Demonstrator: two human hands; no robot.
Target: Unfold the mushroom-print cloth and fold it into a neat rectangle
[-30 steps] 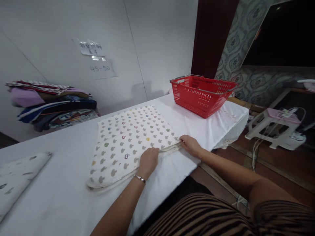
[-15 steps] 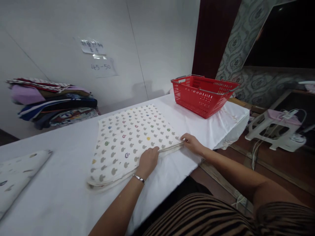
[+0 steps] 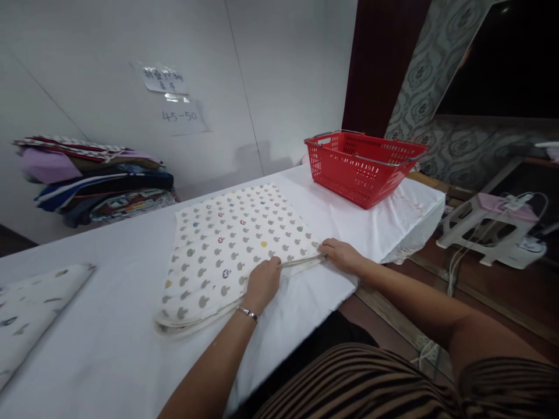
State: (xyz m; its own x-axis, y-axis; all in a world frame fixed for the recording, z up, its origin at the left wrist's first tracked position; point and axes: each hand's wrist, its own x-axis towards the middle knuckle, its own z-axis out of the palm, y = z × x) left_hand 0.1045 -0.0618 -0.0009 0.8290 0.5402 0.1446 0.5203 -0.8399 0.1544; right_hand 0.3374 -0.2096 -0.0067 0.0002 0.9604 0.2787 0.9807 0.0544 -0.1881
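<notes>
Right hand (image 3: pixel 343 256) pinches the near right corner of the folded mushroom-print cloth (image 3: pixel 240 233), fingers narrow on the fabric; left hand (image 3: pixel 264 285) has the same edge nipped farther along — spaced like this, it seems, to keep the layers even. The cloth lies flat on the white tablecloth (image 3: pixel 100 302), fully supported. Beyond, a red shopping basket (image 3: pixel 343 177) stands right, apparently clear of the folds — another printed cloth (image 3: pixel 35 314) lies well apart, left.

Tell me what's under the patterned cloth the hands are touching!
The patterned cloth lies on a white tablecloth, visible around it. Anything else directly beneath is covered and can't be seen.
</notes>
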